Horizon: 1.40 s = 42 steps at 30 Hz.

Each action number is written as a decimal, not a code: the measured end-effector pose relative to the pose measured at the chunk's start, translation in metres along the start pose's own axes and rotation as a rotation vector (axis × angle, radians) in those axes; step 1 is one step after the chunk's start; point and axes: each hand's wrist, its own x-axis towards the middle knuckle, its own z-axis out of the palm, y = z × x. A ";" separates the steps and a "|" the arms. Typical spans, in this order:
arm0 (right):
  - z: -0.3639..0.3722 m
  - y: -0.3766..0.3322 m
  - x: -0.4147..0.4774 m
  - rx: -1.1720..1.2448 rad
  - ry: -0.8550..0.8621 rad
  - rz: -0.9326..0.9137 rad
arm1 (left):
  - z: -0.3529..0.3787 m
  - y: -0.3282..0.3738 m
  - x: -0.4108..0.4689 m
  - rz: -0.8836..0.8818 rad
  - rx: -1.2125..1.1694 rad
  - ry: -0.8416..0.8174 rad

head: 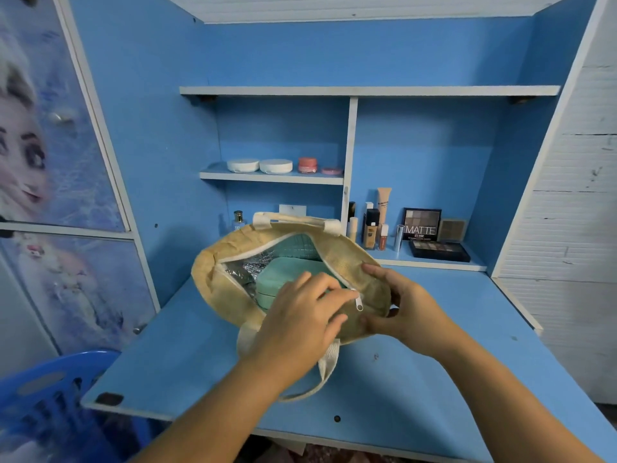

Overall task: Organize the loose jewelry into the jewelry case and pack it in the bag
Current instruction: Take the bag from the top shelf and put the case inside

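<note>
Inside the open tan bag (337, 259) on the blue desk (434, 362), one closed mint jewelry case (283, 279) lies flat against silver lining, its long axis running left-right. Left hand (300, 319) pinches the white zipper pull (359, 302); right hand (405, 302) grips the bag's end.

A blue laminate desk (417, 329) with white edging stood against a blue back panel (300, 51). White-edged shelves (367, 91) split the hutch into compartments. To the left, a cupboard door (50, 128) bore a printed cartoon picture. A blue plastic chair (50, 389) sat at lower left. A white ribbed wall (581, 195) rose on the right.
</note>
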 end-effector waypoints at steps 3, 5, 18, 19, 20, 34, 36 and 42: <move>-0.002 -0.003 -0.003 0.001 -0.019 -0.003 | 0.011 -0.001 0.010 0.002 -0.075 -0.096; -0.001 -0.004 -0.005 -0.003 -0.033 -0.008 | 0.016 -0.006 0.013 0.019 -0.077 -0.140; 0.008 -0.013 -0.017 -0.366 0.133 -0.091 | 0.020 0.013 0.008 -0.506 -0.474 0.055; 0.009 -0.015 -0.018 -0.414 0.162 -0.124 | 0.019 0.019 0.008 -0.527 -0.481 0.078; 0.011 -0.016 -0.018 -0.442 0.192 -0.159 | 0.017 0.023 0.008 -0.533 -0.481 0.106; 0.024 -0.015 -0.013 -0.417 0.426 -0.264 | 0.008 -0.007 0.003 -0.703 -0.207 0.353; 0.018 -0.010 -0.014 -0.385 0.426 -0.251 | -0.005 -0.028 -0.004 -0.735 -0.124 0.357; 0.012 -0.013 -0.011 -0.325 0.441 -0.266 | -0.034 -0.057 -0.014 -0.630 0.335 0.338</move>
